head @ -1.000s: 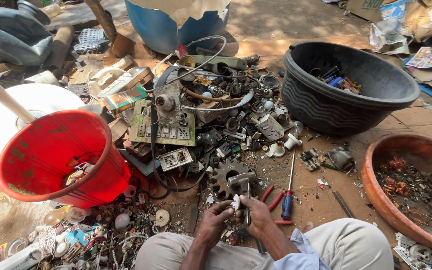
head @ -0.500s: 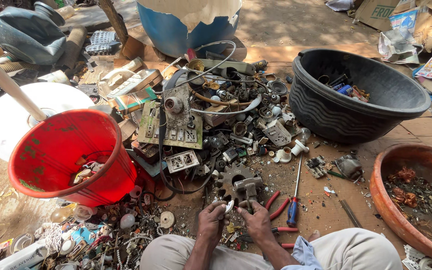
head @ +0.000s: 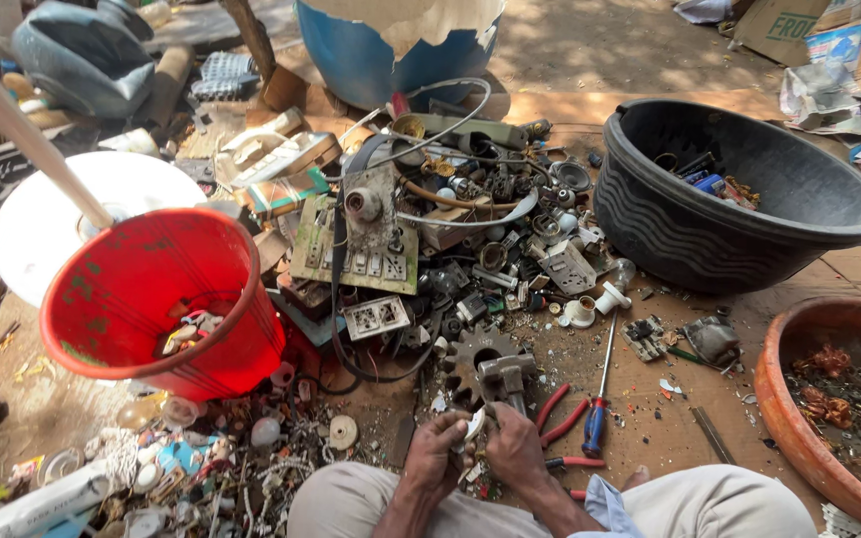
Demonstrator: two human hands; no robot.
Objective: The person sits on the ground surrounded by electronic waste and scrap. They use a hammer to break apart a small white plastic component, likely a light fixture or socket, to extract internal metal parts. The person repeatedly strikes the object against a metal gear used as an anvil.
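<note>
Both hands have drawn together: left hand [head: 437,450] and right hand [head: 512,445] now pinch a small pale part [head: 473,426] between closed fingers (just below the gear [head: 477,356]), beside the pliers [head: 556,415].

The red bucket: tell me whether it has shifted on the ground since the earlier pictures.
No. The red bucket lies against the white disc and beside the switch plate just as before; only the head camera has shifted.
</note>
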